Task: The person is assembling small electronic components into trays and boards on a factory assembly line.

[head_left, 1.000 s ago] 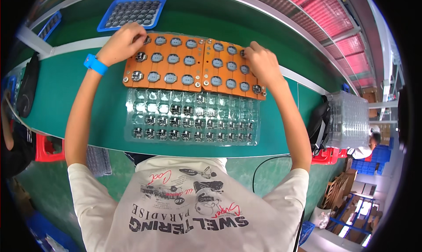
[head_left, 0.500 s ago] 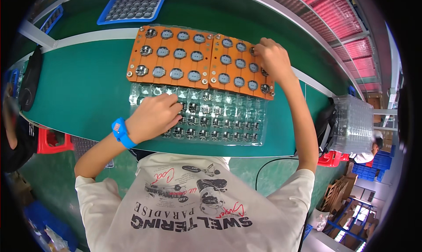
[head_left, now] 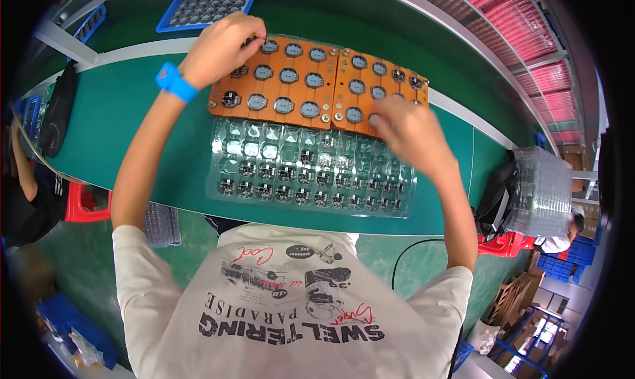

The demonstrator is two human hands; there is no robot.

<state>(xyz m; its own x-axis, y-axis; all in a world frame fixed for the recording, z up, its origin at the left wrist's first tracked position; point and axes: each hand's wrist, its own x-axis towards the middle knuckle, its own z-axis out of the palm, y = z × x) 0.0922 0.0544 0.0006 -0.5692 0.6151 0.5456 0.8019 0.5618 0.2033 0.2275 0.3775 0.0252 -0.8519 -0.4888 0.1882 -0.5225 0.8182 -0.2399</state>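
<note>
Orange plates (head_left: 272,89) beneath left hand (head_left: 223,47), right hand (head_left: 415,133) (blurred)

The right hand (head_left: 415,135) is blurred and hides part of the right orange board (head_left: 367,102).

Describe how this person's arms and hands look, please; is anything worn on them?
The left hand and right hand wear no gloves. A bright blue band circles the left wrist, while the right wrist shows nothing worn. Short, off-white sleeves leave both forearms uncovered.
</note>
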